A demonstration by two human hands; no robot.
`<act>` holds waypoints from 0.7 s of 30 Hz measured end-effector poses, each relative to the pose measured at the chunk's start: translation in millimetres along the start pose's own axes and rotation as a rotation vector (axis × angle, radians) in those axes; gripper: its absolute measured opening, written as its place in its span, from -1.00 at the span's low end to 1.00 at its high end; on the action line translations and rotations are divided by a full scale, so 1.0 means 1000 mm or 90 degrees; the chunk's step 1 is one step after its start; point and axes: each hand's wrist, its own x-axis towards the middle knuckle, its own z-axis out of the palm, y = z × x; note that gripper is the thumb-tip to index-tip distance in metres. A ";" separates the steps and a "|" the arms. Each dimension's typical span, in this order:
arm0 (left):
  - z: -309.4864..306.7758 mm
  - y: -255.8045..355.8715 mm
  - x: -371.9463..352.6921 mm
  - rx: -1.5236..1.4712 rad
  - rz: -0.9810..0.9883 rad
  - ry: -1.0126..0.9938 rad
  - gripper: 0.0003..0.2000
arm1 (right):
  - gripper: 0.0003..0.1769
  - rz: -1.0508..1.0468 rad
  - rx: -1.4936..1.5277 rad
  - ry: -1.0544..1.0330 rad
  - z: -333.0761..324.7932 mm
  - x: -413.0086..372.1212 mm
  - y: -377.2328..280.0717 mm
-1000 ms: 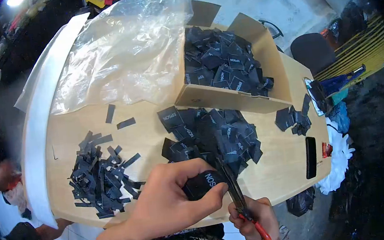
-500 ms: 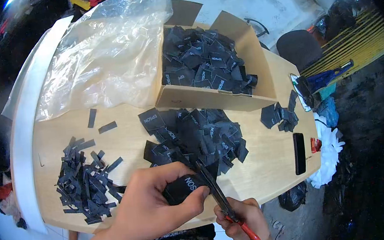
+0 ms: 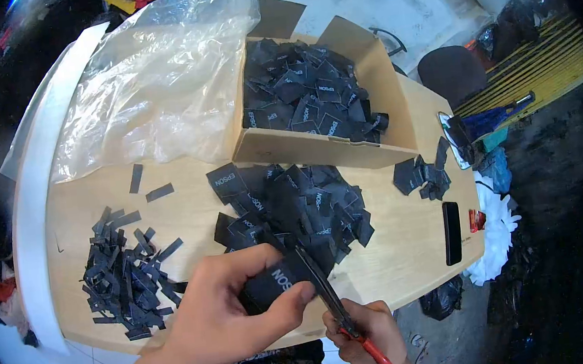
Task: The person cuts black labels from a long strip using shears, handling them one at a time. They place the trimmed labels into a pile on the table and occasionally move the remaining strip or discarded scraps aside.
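Observation:
My left hand (image 3: 225,324) pinches a black fabric label (image 3: 268,284) with white lettering between thumb and fingers. In my right hand (image 3: 373,333) is a pair of scissors (image 3: 329,293) with red handles, and its blades lie along the label's right edge. How far the blades are apart is hard to make out. Just beyond both hands spreads a loose pile of black labels (image 3: 286,200), some reading EPSON. A heap of narrow black strips (image 3: 128,281) lies left of my left hand.
Behind the pile stands a cardboard box (image 3: 323,149) full of black labels. A clear plastic bag (image 3: 154,90) covers the table's back left. To the right are a small group of black pieces (image 3: 422,177), a black phone (image 3: 452,232) and a red packet (image 3: 477,220).
Both hands keep nearly the same pose, with the label and scissors shifted only slightly. At the lower left, a bare limb beside the table has gone from where it was.

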 end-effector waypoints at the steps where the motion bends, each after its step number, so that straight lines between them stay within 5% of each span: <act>1: 0.000 -0.003 0.000 0.000 0.001 0.000 -0.85 | -0.86 -0.001 -0.001 0.000 0.000 0.001 0.002; 4: -0.001 -0.010 0.002 0.008 0.056 0.019 -0.84 | -0.85 -0.106 -0.002 0.005 0.001 0.002 0.011; 7: -0.001 -0.010 0.002 0.006 0.051 0.023 -0.83 | -0.60 -0.200 -0.107 0.009 0.000 0.001 0.012; 9: 0.000 -0.012 0.002 0.010 0.080 0.044 -0.84 | -0.33 -0.124 -0.048 0.010 0.000 0.000 0.009; 21: -0.005 -0.008 -0.001 0.020 0.049 0.006 -0.86 | 0.03 0.012 -0.068 -0.037 -0.001 0.000 -0.012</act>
